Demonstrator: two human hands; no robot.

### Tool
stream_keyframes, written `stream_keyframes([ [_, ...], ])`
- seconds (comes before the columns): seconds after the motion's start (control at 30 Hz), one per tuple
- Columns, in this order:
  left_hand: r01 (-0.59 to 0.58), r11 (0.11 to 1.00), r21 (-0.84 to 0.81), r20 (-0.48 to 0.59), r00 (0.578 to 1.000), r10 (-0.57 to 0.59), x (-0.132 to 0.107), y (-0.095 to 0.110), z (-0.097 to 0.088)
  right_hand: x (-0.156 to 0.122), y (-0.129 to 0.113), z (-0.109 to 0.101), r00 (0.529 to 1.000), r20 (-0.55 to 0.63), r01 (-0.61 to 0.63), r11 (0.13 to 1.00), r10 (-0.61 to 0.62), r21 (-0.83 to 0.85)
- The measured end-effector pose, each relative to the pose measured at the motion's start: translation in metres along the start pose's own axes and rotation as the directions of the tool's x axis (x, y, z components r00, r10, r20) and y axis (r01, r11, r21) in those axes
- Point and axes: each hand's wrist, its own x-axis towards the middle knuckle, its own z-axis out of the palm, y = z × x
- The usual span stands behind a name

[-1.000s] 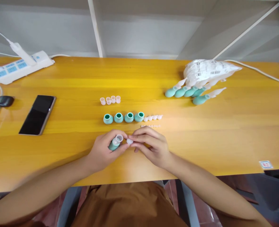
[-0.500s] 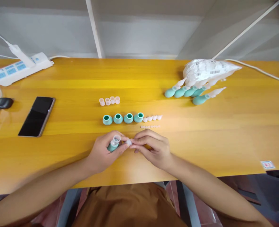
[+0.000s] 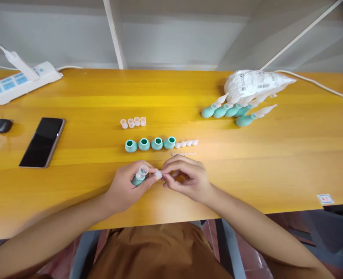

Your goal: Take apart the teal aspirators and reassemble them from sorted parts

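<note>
My left hand is closed around a teal rubber bulb with a clear cup-shaped collar in its mouth. The same hand's thumb and forefinger pinch a small translucent white piece. My right hand meets it from the right, thumb and forefinger pinched at the piece's end; anything tiny between those fingertips is hidden. Just beyond my hands stand several open teal bulbs in a row. To their right lie a row of small white tips and a row of tiny pale pieces.
Several clear collars stand behind the bulbs. At the back right, teal bulbs with white nozzles lie by a white plastic bag. A phone and a power strip are on the left. A small card lies near the front edge.
My right fingers have shifted and bent more around the small white piece's end, with thumb and forefinger arched apart behind the tips. My left hand keeps its hold. The view has shifted slightly.
</note>
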Motion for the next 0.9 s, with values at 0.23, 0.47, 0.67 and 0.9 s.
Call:
stream_keyframes([
  [0.23,0.037,0.999,-0.03,0.04,0.999,-0.036,0.001,-0.002,0.002,0.001,-0.001,0.005,0.994,0.0,0.105,0.976,-0.107,-0.19],
  [0.47,0.098,0.992,-0.079,0.046,0.994,-0.095,0.0,-0.004,0.003,0.017,-0.019,-0.07,0.98,-0.098,-0.197,0.923,0.174,-0.332],
  [0.67,0.041,0.999,-0.033,0.066,0.997,-0.039,0.003,-0.003,0.002,0.02,-0.009,-0.131,0.856,-0.018,-0.41,0.658,0.516,-0.632],
  [0.9,0.059,0.998,0.012,0.107,0.992,-0.06,0.003,-0.003,0.001,0.023,0.003,-0.117,0.826,-0.017,-0.433,0.614,0.564,-0.66],
])
